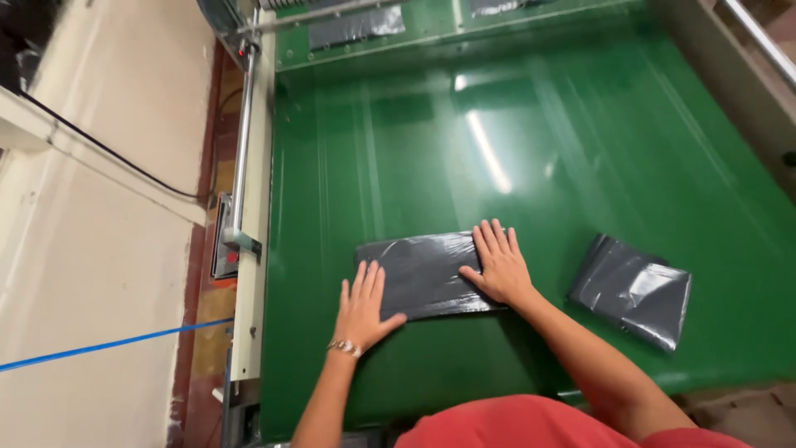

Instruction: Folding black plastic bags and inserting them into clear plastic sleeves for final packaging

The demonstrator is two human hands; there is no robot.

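A flat, dark grey plastic bag stack (421, 270) lies on the green conveyor belt (514, 149). My left hand (362, 307) presses flat on its near left corner, fingers spread. My right hand (497, 264) lies flat on its right end, fingers together and pointing away. Neither hand grips anything. A gold bracelet (344, 348) sits on my left wrist.
A second folded dark grey bag bundle (633, 289) rests at an angle to the right on the belt. A metal rail (243, 141) and white frame run along the belt's left edge. A blue line (99, 347) and black cable (99, 145) cross the floor at left.
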